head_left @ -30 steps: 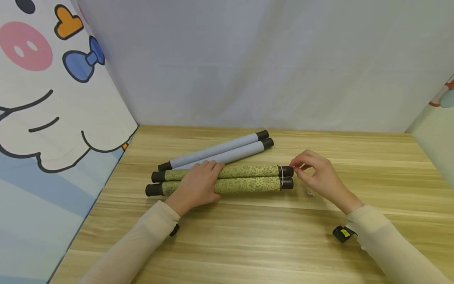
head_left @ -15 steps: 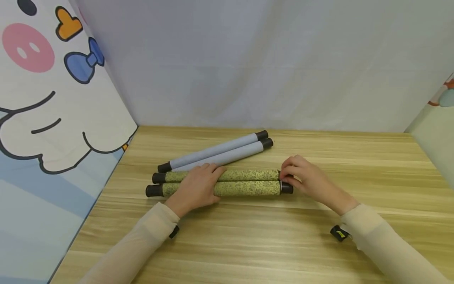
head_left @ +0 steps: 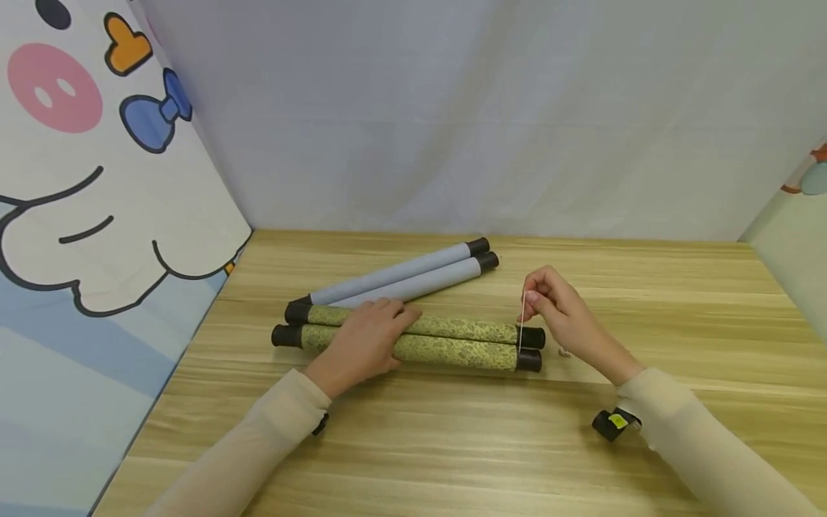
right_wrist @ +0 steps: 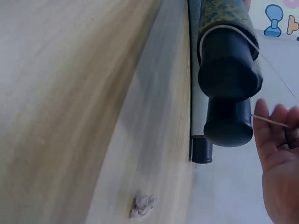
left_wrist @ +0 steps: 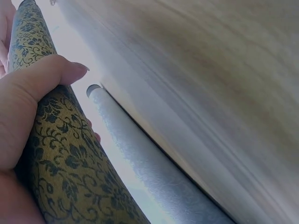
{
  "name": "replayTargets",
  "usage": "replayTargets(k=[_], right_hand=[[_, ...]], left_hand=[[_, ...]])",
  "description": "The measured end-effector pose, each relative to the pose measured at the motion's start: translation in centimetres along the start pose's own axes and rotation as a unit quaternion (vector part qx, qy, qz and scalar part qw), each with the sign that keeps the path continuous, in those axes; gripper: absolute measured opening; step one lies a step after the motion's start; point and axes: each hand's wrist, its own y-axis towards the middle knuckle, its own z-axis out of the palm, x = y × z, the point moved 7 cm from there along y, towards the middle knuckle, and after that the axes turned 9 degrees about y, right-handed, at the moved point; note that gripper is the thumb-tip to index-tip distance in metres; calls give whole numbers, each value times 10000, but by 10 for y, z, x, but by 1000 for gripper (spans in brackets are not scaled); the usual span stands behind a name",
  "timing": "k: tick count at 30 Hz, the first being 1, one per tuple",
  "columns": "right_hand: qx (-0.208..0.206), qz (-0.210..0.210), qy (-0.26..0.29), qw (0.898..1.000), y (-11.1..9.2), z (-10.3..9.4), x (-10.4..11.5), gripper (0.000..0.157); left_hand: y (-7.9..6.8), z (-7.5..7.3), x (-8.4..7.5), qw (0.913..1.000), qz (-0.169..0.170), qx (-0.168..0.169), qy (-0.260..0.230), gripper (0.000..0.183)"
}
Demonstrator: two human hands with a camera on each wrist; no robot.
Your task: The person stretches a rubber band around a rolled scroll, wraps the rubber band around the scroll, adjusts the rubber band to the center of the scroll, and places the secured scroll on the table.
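Note:
A scroll in yellow-green floral fabric point(head_left: 459, 350), rolled into two parallel rolls with black end knobs point(head_left: 530, 360), lies across the table. My left hand point(head_left: 362, 341) grips it around the middle, fingers over the top; in the left wrist view the thumb point(left_wrist: 51, 74) wraps over the patterned fabric. At the scroll's right end, my right hand point(head_left: 565, 316) pinches a thin white elastic band point(head_left: 522, 316) and draws it upward, taut. In the right wrist view the band curves around the base of a black knob point(right_wrist: 229, 70), and a strand point(right_wrist: 270, 120) runs to the fingers.
Just behind lies a second double roll in pale blue-grey point(head_left: 413, 276), black-ended and angled, close to the patterned scroll's left end. A small whitish tangled clump point(right_wrist: 142, 206) sits on the wooden table point(head_left: 420, 445) near the right hand. A pale curtain point(head_left: 452, 129) hangs behind.
The band, earlier looped around both right-hand knobs, is now pulled up by the right hand, which went left to the knobs, then rose. The scroll's right end has swung toward me.

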Motion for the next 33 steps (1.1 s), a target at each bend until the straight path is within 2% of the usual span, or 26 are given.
replayTargets(k=[1, 3, 5, 7, 9, 12, 15, 18, 21, 23, 25, 26, 28, 29, 31, 33], right_hand=[[17, -100, -172, 9998, 1, -1, 1, 10], [161, -416, -930, 9947, 3, 0, 3, 8], [311, -859, -1909, 9774, 5, 2, 7, 4], [403, -1254, -2606, 9564, 5, 4, 9, 6], [490, -1366, -2767, 9499, 6, 4, 9, 10], [525, -1307, -2714, 9521, 8, 0, 7, 9], [740, -834, -2427, 9637, 11, -2, 0, 8], [983, 127, -1636, 9815, 12, -3, -10, 28], [1194, 704, -1128, 9839, 11, -3, -13, 46], [1479, 722, -1264, 9782, 11, 0, -9, 53], [1828, 664, -1662, 9667, 12, 5, -5, 56], [1997, 769, -1776, 9605, 12, 7, -4, 57], [2332, 1187, -1545, 9527, 13, 11, -6, 59], [2497, 1484, -1251, 9487, 13, 12, -9, 61], [2761, 1969, -80, 9407, 10, 16, -12, 63], [2902, 2278, 1435, 9183, 9, 20, -13, 65]], left_hand=[[0, 0, -1, 10000, 38, -22, -8, 86], [1, -2, -3, 9999, 139, -63, -25, 85], [1, -3, -4, 9997, 234, -95, -20, 84], [1, -4, -5, 9995, 287, -115, -30, 85], [1, -5, -4, 9994, 309, -123, -5, 85], [1, -6, -5, 9991, 376, -170, -49, 85], [2, -7, -7, 9986, 474, -186, -165, 84], [3, -6, -8, 9980, 549, -123, -289, 84], [3, -5, -9, 9975, 623, -37, -325, 86], [3, -5, -10, 9972, 673, 1, -328, 86], [3, -5, -10, 9970, 698, 29, -320, 86], [3, -5, -10, 9970, 706, 36, -315, 86], [3, -6, -10, 9968, 738, 46, -315, 86], [4, -7, -11, 9967, 759, 47, -299, 86], [3, -8, -13, 9963, 806, 37, -286, 85], [2, -8, -13, 9961, 826, 40, -298, 85]])
